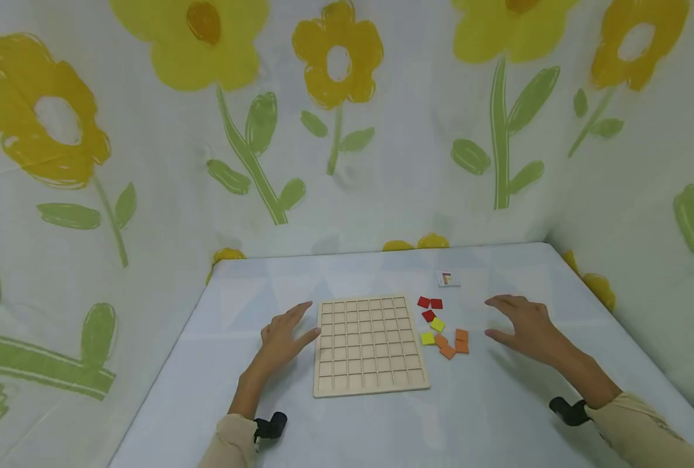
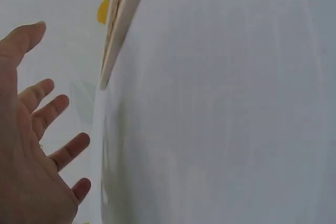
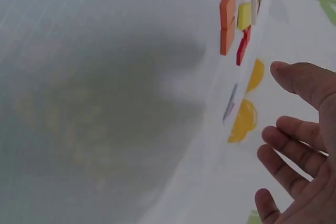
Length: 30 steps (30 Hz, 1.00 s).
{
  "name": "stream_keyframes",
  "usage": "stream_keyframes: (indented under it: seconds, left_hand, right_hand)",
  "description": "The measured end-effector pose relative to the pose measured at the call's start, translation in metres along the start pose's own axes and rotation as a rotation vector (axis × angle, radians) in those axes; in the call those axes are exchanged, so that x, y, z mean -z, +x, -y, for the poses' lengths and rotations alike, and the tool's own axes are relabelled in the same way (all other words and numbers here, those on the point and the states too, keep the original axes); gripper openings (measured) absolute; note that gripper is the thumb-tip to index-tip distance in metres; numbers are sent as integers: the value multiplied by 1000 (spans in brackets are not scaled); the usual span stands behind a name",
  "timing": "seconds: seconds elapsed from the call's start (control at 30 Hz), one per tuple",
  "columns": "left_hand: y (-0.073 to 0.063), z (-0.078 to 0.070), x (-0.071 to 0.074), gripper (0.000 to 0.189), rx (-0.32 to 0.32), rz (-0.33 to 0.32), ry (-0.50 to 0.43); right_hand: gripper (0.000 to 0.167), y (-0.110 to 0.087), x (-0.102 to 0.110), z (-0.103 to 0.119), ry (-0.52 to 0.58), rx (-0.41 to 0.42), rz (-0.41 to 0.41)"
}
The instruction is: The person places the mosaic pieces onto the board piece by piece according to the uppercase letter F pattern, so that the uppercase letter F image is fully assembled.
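Note:
A square wooden grid board [image 1: 370,346] lies flat on the table, its shallow cells bare. My left hand [image 1: 282,339] hovers at the board's left edge with fingers spread and nothing held; in the left wrist view the hand [image 2: 37,129] shows its palm. To the board's right lie loose square tiles: red tiles [image 1: 428,316], yellow tiles [image 1: 428,338] and orange tiles [image 1: 461,347]. Right of those tiles my right hand [image 1: 528,328] is held above the table, fingers apart, gripping nothing. The right wrist view shows that hand [image 3: 304,145] beyond the orange tiles [image 3: 228,11].
A small printed card [image 1: 448,278] with a coloured pattern lies behind the tiles. The white table [image 1: 253,279] is bordered by flower-printed cloth walls [image 1: 393,162] at the back and both sides. Black wrist straps with cameras [image 1: 272,426] sit on both forearms.

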<state>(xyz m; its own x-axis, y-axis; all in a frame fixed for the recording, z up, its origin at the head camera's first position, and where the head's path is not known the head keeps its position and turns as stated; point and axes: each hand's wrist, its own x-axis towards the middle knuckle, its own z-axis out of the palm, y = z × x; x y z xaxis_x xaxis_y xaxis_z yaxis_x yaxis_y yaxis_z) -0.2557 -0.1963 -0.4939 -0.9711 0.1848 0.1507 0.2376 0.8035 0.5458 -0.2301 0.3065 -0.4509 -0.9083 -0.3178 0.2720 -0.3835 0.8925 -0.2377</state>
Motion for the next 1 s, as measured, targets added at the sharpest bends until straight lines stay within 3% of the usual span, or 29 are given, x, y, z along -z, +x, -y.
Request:
stream_keyframes:
  seconds: [0.1,0.37,0.63,0.87,1.0]
  left_hand:
    - [2,-4,-8,68,26,15,-64]
    - [0,4,-21,61,9,-48,-65]
    - [-2,11,-28,58,-66,-70,-60]
    - [-3,16,-30,51,-168,-118,-14]
    - [-2,18,-32,47,-177,-109,3]
  right_hand:
    - [57,7,-7,9,6,-11,39]
    - [53,29,-22,28,10,-36,59]
    - [49,57,-34,28,15,-56,92]
    - [49,76,-44,26,4,-67,134]
    - [46,81,-49,26,6,-71,149]
